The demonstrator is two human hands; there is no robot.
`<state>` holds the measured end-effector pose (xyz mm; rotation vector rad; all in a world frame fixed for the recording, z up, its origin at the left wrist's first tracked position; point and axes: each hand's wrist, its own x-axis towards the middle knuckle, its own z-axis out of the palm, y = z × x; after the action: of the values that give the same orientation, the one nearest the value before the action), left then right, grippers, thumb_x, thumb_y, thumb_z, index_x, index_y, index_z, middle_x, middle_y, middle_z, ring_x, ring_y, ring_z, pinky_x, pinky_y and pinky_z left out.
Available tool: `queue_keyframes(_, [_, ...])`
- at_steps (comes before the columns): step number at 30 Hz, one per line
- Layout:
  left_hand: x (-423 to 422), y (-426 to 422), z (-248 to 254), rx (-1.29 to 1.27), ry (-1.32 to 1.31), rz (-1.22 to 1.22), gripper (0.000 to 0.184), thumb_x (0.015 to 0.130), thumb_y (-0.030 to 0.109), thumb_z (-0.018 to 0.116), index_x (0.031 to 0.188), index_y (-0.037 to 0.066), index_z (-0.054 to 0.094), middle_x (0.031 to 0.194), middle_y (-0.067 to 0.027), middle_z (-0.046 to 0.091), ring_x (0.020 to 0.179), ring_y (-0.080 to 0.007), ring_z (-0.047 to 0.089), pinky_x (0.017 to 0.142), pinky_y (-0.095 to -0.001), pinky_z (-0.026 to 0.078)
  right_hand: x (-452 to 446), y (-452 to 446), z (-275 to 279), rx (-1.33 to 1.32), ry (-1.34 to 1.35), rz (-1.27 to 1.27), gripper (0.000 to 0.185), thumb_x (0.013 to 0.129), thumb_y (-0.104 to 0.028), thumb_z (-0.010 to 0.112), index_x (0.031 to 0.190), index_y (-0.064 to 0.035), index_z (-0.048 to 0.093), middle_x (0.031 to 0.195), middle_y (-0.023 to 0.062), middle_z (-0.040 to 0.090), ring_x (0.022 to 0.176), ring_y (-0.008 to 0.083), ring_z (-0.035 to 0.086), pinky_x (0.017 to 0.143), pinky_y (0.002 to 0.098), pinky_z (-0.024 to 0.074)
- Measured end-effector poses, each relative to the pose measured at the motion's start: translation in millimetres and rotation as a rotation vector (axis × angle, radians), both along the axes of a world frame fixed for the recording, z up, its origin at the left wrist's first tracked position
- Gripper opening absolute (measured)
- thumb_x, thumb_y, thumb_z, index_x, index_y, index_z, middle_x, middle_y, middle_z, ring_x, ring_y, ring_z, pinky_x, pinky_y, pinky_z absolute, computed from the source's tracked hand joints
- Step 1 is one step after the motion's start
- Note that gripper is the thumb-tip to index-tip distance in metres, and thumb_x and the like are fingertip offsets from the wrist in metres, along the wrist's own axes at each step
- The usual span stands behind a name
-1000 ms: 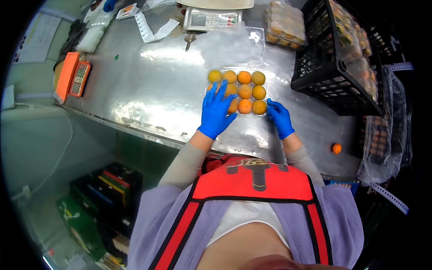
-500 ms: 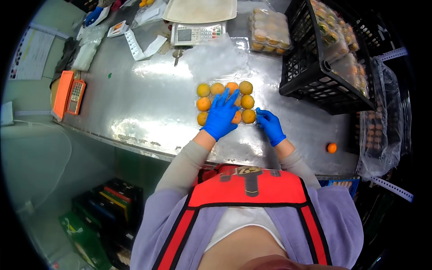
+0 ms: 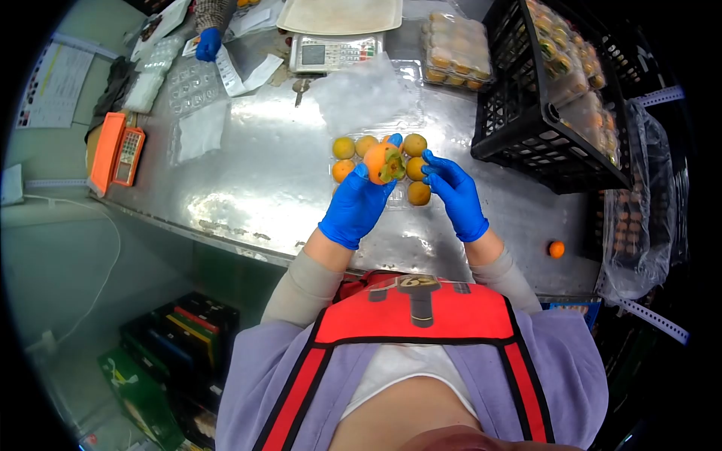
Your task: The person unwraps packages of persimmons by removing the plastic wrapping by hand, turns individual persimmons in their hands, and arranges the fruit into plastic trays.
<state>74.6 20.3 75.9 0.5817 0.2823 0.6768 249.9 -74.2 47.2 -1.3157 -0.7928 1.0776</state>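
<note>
1. While the left hand [image 3: 355, 209] grips an orange fruit [image 3: 378, 163] with a green, leafy top, the right hand [image 3: 457, 199] is apart from it, fingers parted and holding nothing visible.
2. The orange fruit is raised above a clear tray [image 3: 396, 204], in front of the middle of the desk's [image 3: 263, 161] near edge; its leafy top faces the right hand.
3. Rows of yellow-orange fruits [image 3: 418, 193] sit in the tray, some hidden by the left hand and the raised fruit. The right fingertips are at the right-hand column; whether they touch it cannot be told.
4. Beyond the tray lies a thin white sheet [image 3: 350, 92], and past that a scale [image 3: 336, 53] towards the far edge.
5. To the right of the scale is a stack of filled clear packs [image 3: 456, 51], just beside a black crate [image 3: 553, 146] holding more packs.
6. A small orange fruit [image 3: 556, 249] lies alone near the near right corner.
7. An orange device [image 3: 113, 154] stands near the left edge, and another person's gloved hand [image 3: 208, 45] is over the far left part, by a paper strip [image 3: 248, 79].
</note>
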Motion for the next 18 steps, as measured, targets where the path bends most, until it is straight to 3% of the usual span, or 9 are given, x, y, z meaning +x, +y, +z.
queue_keyframes(1, [0.1, 0.0, 1.7, -0.014, -0.007, -0.006, 0.073, 0.088, 0.041, 0.054, 0.141, -0.001, 0.027, 0.148, -0.0126, 0.027, 0.133, -0.0221, 0.032, 0.106, -0.033, 0.031, -4.6, 1.2, 10.1, 0.068, 0.003, 0.022, 0.036, 0.089, -0.006, 0.056, 0.125, -0.0007, 0.052, 0.125, 0.0067, 0.055, 0.102, 0.0115, 0.055, 0.091, 0.0275, 0.0436])
queue_keyframes(3, [0.2, -0.3, 1.2, -0.029, -0.014, -0.012, 0.072, 0.089, 0.04, 0.053, 0.142, 0.0, 0.026, 0.148, -0.0129, 0.027, 0.133, -0.0222, 0.032, 0.106, -0.033, 0.031, -10.1, 3.2, 31.0, 0.057, 0.003, 0.029, 0.039, 0.089, -0.007, 0.056, 0.127, -0.0015, 0.049, 0.126, 0.0076, 0.054, 0.101, 0.012, 0.055, 0.091, 0.0283, 0.0434])
queue_keyframes(6, [2.0, -1.5, -4.5, 0.07, 0.024, 0.036, 0.07, 0.09, 0.04, 0.053, 0.142, 0.0, 0.027, 0.146, -0.013, 0.031, 0.131, -0.0215, 0.034, 0.107, -0.0327, 0.03, -14.7, 5.6, 49.9, 0.057, 0.144, 0.066, 0.042, 0.089, -0.011, 0.058, 0.129, -0.0035, 0.048, 0.12, 0.0067, 0.057, 0.099, 0.0119, 0.054, 0.087, 0.0273, 0.0451])
queue_keyframes(8, [3.1, -1.0, -5.8, 0.396, 0.205, 0.074, 0.069, 0.09, 0.04, 0.052, 0.142, 0.001, 0.028, 0.142, -0.0122, 0.037, 0.129, -0.021, 0.037, 0.106, -0.0322, 0.029, -20.4, 7.8, 57.5, -0.016, 0.22, 0.132, 0.045, 0.089, -0.015, 0.059, 0.132, -0.0062, 0.045, 0.115, 0.0062, 0.056, 0.096, 0.0122, 0.055, 0.081, 0.0258, 0.0463])
queue_keyframes(11, [1.0, -4.7, -3.6, 0.481, 0.226, 0.067, 0.063, 0.092, 0.029, 0.052, 0.143, 0.0, 0.026, 0.146, -0.0131, 0.03, 0.134, -0.023, 0.03, 0.111, -0.0349, 0.022, -36.3, 12.5, 58.1, 0.036, 0.225, 0.124, 0.05, 0.089, -0.018, 0.06, 0.135, -0.008, 0.042, 0.115, 0.006, 0.053, 0.094, 0.0125, 0.055, 0.077, 0.0246, 0.0465])
queue_keyframes(13, [2.5, -6.9, -1.5, 0.487, 0.245, 0.106, 0.064, 0.091, 0.026, 0.054, 0.143, 0.002, 0.025, 0.146, -0.0124, 0.031, 0.134, -0.0236, 0.031, 0.11, -0.0349, 0.025, -40.5, 13.2, 51.6, 0.021, 0.242, 0.154, 0.053, 0.089, -0.019, 0.06, 0.136, -0.0076, 0.039, 0.121, 0.0078, 0.051, 0.098, 0.0144, 0.055, 0.079, 0.0254, 0.0468])
queue_keyframes(18, [1.1, -5.6, -12.0, 0.666, 0.336, 0.282, 0.048, 0.09, 0.02, 0.058, 0.133, 0.003, 0.046, 0.143, -0.014, 0.035, 0.132, -0.0261, 0.035, 0.108, -0.0367, 0.028, -44.8, 17.1, 47.0, -0.008, 0.323, 0.083, 0.054, 0.088, -0.016, 0.059, 0.137, -0.0061, 0.038, 0.132, 0.0068, 0.045, 0.112, 0.0166, 0.051, 0.085, 0.028, 0.047])
